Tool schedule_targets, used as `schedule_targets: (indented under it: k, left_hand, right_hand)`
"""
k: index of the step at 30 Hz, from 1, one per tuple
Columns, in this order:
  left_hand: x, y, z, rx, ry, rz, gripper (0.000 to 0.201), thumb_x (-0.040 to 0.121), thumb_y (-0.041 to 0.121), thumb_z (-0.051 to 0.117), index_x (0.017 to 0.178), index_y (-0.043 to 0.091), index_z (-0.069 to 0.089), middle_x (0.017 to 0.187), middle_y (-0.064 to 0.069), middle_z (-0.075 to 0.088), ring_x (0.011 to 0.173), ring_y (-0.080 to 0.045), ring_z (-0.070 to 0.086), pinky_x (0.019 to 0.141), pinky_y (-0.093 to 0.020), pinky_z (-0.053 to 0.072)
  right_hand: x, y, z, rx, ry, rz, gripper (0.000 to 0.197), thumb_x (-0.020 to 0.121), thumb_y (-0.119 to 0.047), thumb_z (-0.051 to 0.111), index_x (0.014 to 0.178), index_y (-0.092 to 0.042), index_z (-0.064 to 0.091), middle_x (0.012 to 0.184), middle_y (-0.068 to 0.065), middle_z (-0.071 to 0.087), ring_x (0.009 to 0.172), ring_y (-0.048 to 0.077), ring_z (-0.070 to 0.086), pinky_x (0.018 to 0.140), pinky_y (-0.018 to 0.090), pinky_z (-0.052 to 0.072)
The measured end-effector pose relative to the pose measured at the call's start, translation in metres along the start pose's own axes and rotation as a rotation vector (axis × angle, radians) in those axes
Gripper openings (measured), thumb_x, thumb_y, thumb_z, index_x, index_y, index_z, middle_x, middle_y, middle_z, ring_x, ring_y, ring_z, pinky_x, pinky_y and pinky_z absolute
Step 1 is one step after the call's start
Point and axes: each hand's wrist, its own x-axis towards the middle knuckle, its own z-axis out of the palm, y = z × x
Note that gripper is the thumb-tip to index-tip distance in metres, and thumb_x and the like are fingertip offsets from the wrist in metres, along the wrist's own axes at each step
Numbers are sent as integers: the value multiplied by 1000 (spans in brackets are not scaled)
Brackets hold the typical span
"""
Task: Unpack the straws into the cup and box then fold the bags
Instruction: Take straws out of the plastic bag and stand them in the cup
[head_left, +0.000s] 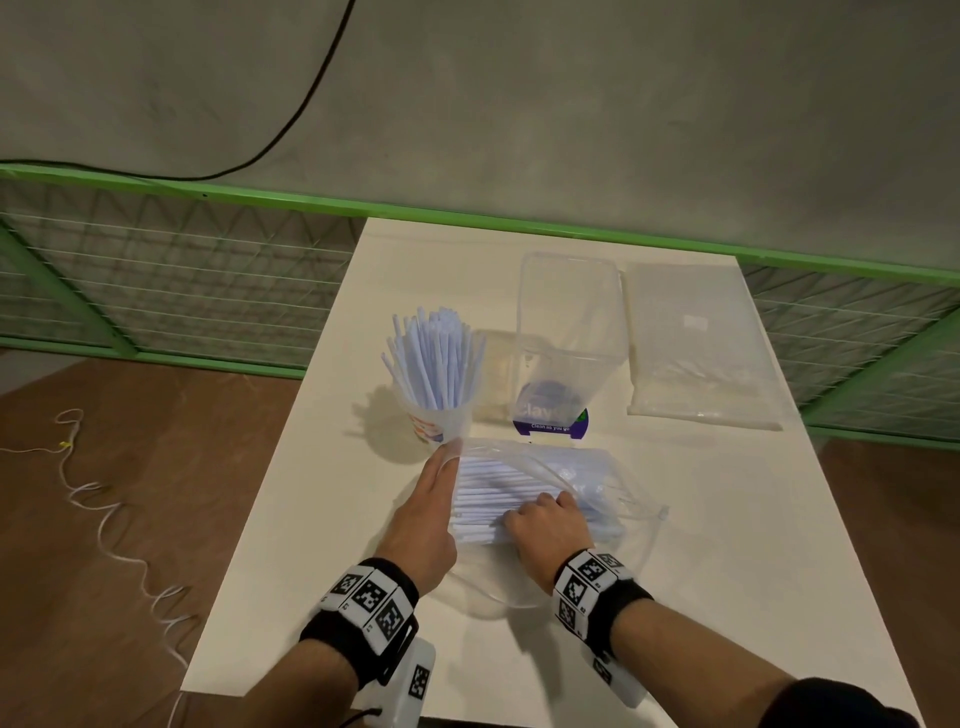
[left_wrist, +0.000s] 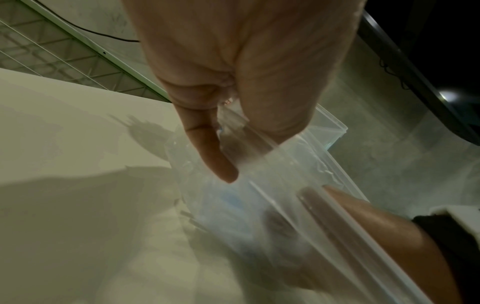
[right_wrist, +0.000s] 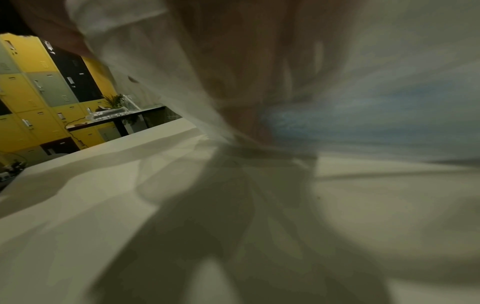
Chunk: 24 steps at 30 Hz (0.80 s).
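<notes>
A clear bag (head_left: 615, 480) of pale blue straws (head_left: 485, 493) lies on the white table (head_left: 727, 571) in front of me. My left hand (head_left: 451, 453) pinches the bag's open left edge between thumb and fingers; the left wrist view shows that pinch (left_wrist: 228, 123) on the plastic film (left_wrist: 272, 185). My right hand (head_left: 540, 512) curls its fingers round the straw bundle at the bag's mouth. Behind stand a printed cup (head_left: 436, 423) packed with upright straws (head_left: 434, 358) and a tall clear box (head_left: 569, 332). The right wrist view is blurred; only a blue smear of straws (right_wrist: 363, 115) shows.
A second flat clear bag (head_left: 696, 348) lies at the table's back right, beside the box. A green wire-mesh fence (head_left: 171, 280) runs behind the table. A white cord (head_left: 104, 525) trails on the brown floor to the left.
</notes>
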Motion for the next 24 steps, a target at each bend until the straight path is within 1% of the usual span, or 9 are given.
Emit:
schedule_targets:
  k: [3, 6, 11, 13, 16, 17, 20, 22, 24]
  left_hand:
    - [1, -1, 0, 5, 8, -5, 105, 72, -20, 40, 158, 31, 9, 164, 21, -1, 145, -12, 32, 108, -24, 39]
    - [2, -2, 0, 7, 10, -4, 106, 72, -21, 40, 158, 32, 8, 164, 23, -3, 147, -11, 28, 112, -28, 38]
    - [4, -2, -2, 2, 16, -3, 107, 73, -21, 40, 159, 33, 7, 164, 22, -4, 148, -9, 24, 113, -28, 37]
    - [5, -3, -2, 7, 16, 1, 107, 73, -21, 40, 159, 33, 7, 164, 22, -4, 149, -9, 24, 113, -29, 38]
    - [6, -3, -2, 0, 15, -4, 106, 73, -21, 40, 159, 32, 7, 164, 22, -4, 149, -8, 22, 114, -29, 36]
    - [6, -3, -2, -1, 15, -6, 106, 74, -21, 40, 159, 32, 6, 164, 23, -4, 149, -8, 22, 114, -29, 36]
    - [6, -2, -3, 5, 10, -14, 107, 74, -21, 40, 159, 33, 5, 164, 23, -5, 149, -9, 23, 112, -29, 39]
    - [7, -2, -3, 1, 7, -20, 107, 73, -21, 40, 159, 34, 5, 164, 23, -5, 148, -10, 26, 111, -29, 40]
    - [8, -2, -4, 7, 4, -23, 107, 73, -20, 40, 158, 34, 6, 163, 24, -5, 147, -10, 28, 109, -29, 41]
  right_hand:
    - [-1, 3, 3, 25, 32, -16, 32, 94, -13, 45, 124, -22, 53, 117, 5, 66, 116, 30, 53, 101, 45, 30]
    - [-2, 4, 6, 24, 49, -22, 32, 96, -15, 42, 124, -21, 56, 118, 6, 65, 117, 30, 52, 103, 45, 29]
    - [-2, 4, 5, 67, 50, -15, 29, 95, -16, 45, 121, -20, 58, 117, 7, 65, 115, 31, 54, 101, 45, 32]
    - [-2, 3, 4, 73, 29, -14, 27, 93, -16, 49, 117, -19, 61, 111, 7, 67, 110, 32, 56, 99, 46, 35]
    - [0, 2, 3, 77, -8, 9, 21, 81, -18, 64, 102, -21, 67, 92, 2, 72, 93, 30, 66, 87, 44, 44]
    - [1, 2, 2, 79, 0, 11, 21, 82, -18, 62, 102, -21, 67, 93, 2, 72, 95, 30, 65, 87, 44, 44]
    - [4, 5, 7, 52, 34, -5, 30, 94, -15, 44, 118, -18, 62, 117, 6, 66, 116, 31, 53, 101, 45, 32]
    - [5, 7, 4, 38, 45, 1, 32, 96, -15, 42, 122, -17, 60, 123, 5, 63, 121, 30, 49, 103, 44, 30]
    - [6, 5, 2, 38, 29, 9, 32, 95, -15, 43, 123, -16, 60, 127, 5, 60, 122, 30, 47, 103, 43, 31]
